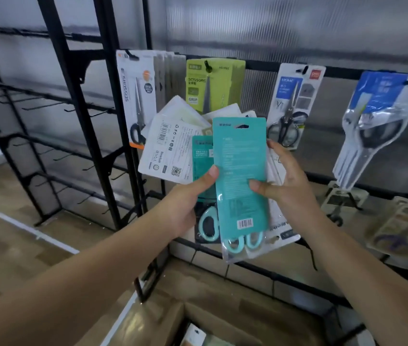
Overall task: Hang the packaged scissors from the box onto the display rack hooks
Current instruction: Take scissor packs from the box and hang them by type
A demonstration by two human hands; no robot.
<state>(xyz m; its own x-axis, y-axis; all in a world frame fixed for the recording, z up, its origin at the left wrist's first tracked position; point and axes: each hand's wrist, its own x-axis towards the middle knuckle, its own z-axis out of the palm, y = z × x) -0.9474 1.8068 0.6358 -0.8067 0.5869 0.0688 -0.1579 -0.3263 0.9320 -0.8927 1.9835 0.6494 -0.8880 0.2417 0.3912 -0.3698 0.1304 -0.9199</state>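
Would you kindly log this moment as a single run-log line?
phase: sorting | left hand: grips fanned packs | right hand: pinches teal scissors pack, back side facing the camera | rack hooks: four hold packs | box: below

Teal scissors pack (240, 171) upright, back facing camera; fanned packs (170, 148) behind; box (170, 318) below.

The top rail's hooks are taken: white scissors packs (136, 96), a green pack (214, 83), a blue-labelled pack (293, 101). Bare hooks (55, 106) jut from the left rack. The fanned packets (173, 148) block the middle.
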